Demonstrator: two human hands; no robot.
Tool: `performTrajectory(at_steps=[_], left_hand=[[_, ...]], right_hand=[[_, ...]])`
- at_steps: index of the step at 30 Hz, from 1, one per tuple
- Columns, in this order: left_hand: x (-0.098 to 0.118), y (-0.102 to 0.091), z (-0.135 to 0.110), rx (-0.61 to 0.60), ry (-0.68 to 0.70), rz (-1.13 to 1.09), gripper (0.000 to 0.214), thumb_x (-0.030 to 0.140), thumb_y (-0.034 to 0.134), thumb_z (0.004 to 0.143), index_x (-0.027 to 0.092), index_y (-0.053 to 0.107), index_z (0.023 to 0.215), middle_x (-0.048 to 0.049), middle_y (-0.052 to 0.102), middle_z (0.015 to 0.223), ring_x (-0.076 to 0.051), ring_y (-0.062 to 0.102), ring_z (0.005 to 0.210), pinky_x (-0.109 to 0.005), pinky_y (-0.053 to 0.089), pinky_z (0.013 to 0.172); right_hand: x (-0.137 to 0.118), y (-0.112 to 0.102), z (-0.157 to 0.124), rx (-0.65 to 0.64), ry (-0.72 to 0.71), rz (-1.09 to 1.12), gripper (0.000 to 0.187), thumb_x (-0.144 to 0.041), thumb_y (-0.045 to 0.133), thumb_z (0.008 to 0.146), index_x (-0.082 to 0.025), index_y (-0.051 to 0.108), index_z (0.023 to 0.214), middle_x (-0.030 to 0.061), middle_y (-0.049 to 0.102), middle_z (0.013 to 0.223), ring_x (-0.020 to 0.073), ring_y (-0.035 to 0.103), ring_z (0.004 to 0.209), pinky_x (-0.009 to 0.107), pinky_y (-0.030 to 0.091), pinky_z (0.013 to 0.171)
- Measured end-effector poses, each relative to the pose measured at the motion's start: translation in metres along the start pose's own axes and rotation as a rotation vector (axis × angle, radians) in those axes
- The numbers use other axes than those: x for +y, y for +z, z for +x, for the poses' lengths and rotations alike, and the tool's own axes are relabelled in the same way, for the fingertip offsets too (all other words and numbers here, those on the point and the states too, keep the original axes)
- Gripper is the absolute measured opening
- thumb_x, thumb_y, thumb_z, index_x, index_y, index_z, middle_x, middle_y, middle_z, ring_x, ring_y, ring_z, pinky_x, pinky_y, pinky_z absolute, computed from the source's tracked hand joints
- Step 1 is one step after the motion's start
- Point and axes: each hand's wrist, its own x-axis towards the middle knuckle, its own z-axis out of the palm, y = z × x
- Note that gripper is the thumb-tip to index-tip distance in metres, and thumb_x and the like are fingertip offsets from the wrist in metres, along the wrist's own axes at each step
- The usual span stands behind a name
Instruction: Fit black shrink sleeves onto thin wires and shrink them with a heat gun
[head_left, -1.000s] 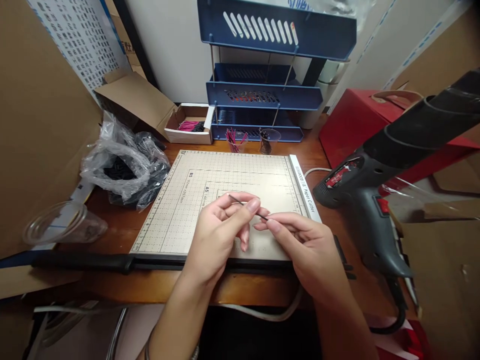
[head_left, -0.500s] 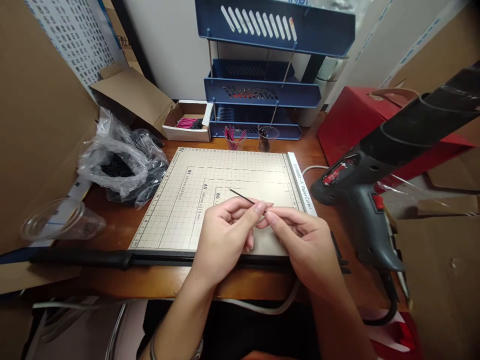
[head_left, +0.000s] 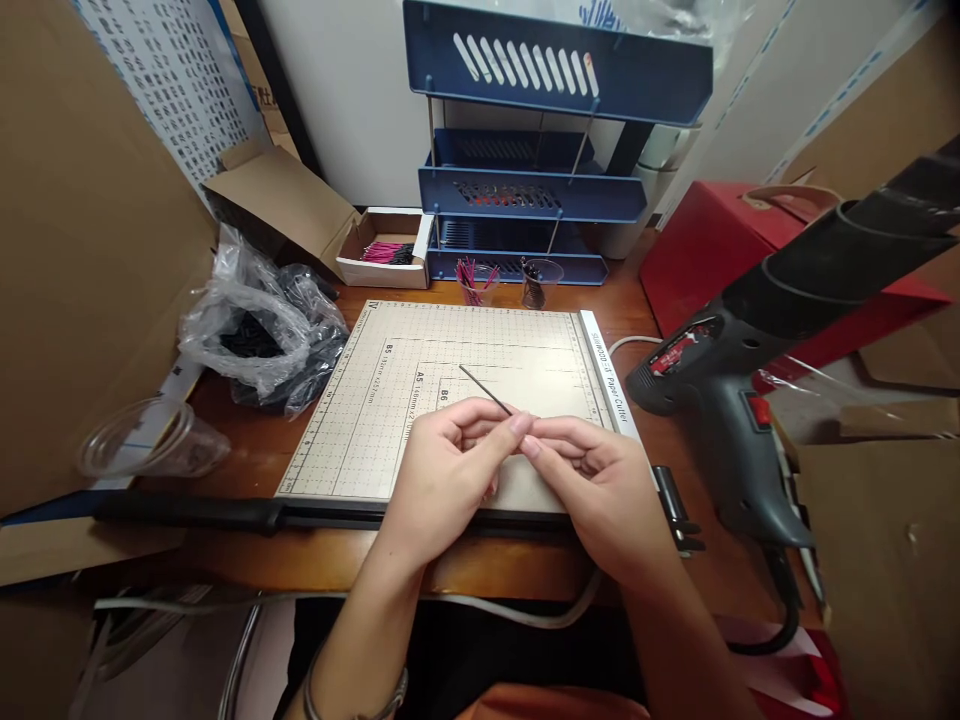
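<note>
A thin dark wire (head_left: 484, 388) juts up and to the left from between the fingertips of both hands. My left hand (head_left: 442, 480) pinches it with thumb and forefinger. My right hand (head_left: 592, 490) meets it fingertip to fingertip and grips the same wire's near end. Both hands hover over the lower middle of a beige paper cutter board (head_left: 390, 400) with a printed grid. Its black cutting arm (head_left: 225, 512) lies along the front edge.
A grey heat gun (head_left: 742, 400) stands at the right, beside a red box (head_left: 712, 250). Two small cups of pink (head_left: 472, 283) and dark (head_left: 534, 284) pieces stand behind the board. Blue stacked trays (head_left: 525, 190), a small open carton (head_left: 386, 250), a plastic bag (head_left: 255, 330) and a clear cup (head_left: 150, 445) surround it.
The wire has slid further out to the upper left through my left fingertips, and the two hands have drawn closer together. The view shifted slightly.
</note>
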Motion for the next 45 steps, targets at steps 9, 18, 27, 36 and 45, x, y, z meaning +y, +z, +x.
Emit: performTrajectory(at_steps=[9,18,27,36,45], left_hand=[[0.0008,0.0003,0.0001,-0.012,0.040,0.023,0.026,0.041,0.084,0.087,0.018,0.081,0.078,0.0039,0.053,0.048,-0.008,0.044,0.045,-0.018,0.034,0.044],[0.0011,0.0018,-0.0038,-0.038,0.052,-0.015,0.023,0.036,0.087,0.085,0.014,0.081,0.084,0.0027,0.061,0.057,-0.005,0.045,0.047,-0.013,0.034,0.042],[-0.0018,0.0026,-0.0011,-0.038,0.048,0.048,0.019,0.030,0.080,0.091,0.012,0.081,0.085,0.0050,0.056,0.052,-0.004,0.048,0.046,-0.013,0.037,0.044],[-0.0018,0.0004,-0.0022,-0.060,0.082,0.063,0.023,0.035,0.078,0.093,0.014,0.082,0.087,0.0045,0.055,0.052,-0.006,0.048,0.049,-0.014,0.038,0.047],[-0.0003,0.0018,-0.0025,-0.072,0.069,0.059,0.018,0.029,0.076,0.095,0.014,0.081,0.087,0.0037,0.060,0.059,-0.005,0.050,0.052,-0.012,0.040,0.048]], right_hand=[[0.0028,-0.0003,-0.0035,0.023,0.018,-0.122,0.026,-0.039,0.078,0.086,-0.015,0.085,0.090,0.0082,0.077,0.075,0.0203,0.078,0.081,0.022,0.062,0.067],[-0.0017,-0.0010,-0.0025,-0.015,-0.075,0.042,0.013,-0.025,0.081,0.087,-0.015,0.080,0.080,0.0036,0.080,0.078,0.0054,0.076,0.069,0.003,0.055,0.065],[-0.0009,-0.0010,-0.0046,-0.108,-0.041,0.153,0.019,-0.025,0.077,0.094,-0.014,0.076,0.079,0.0031,0.081,0.081,0.0055,0.077,0.071,0.006,0.059,0.073],[0.0003,-0.0042,-0.0074,-0.059,-0.017,0.102,0.026,-0.033,0.075,0.096,-0.014,0.076,0.078,0.0035,0.078,0.075,0.0049,0.072,0.069,0.006,0.054,0.067],[-0.0005,-0.0013,-0.0061,-0.052,-0.013,0.112,0.027,-0.034,0.075,0.096,-0.014,0.076,0.078,0.0038,0.078,0.077,0.0061,0.073,0.071,0.008,0.055,0.068]])
